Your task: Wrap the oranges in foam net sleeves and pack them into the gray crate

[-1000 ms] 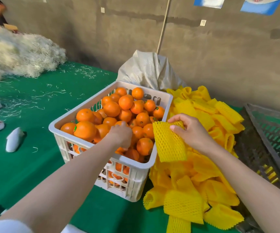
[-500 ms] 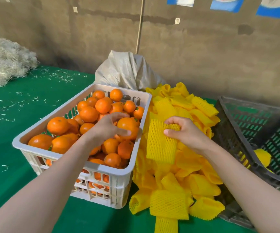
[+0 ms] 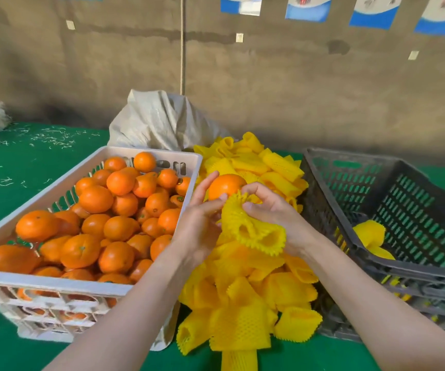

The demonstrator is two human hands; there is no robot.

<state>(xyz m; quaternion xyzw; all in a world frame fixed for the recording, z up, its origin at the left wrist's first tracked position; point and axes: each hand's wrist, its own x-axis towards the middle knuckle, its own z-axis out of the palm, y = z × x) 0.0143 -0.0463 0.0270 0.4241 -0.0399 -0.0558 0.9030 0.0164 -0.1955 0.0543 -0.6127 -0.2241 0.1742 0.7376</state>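
Right of the full white plastic crate on the green table, left hand has fingers curled round the round orange fruit; right hand pinches the yellow foam net sleeve by its rim. I'd stretch that mouth wide before pushing the fruit in. Gray slatted crate waits at the table's right edge.

Frame centre: left hand holds one orange; right hand pinches a yellow foam net sleeve against it. White crate of oranges at lower left; gray crate at right.
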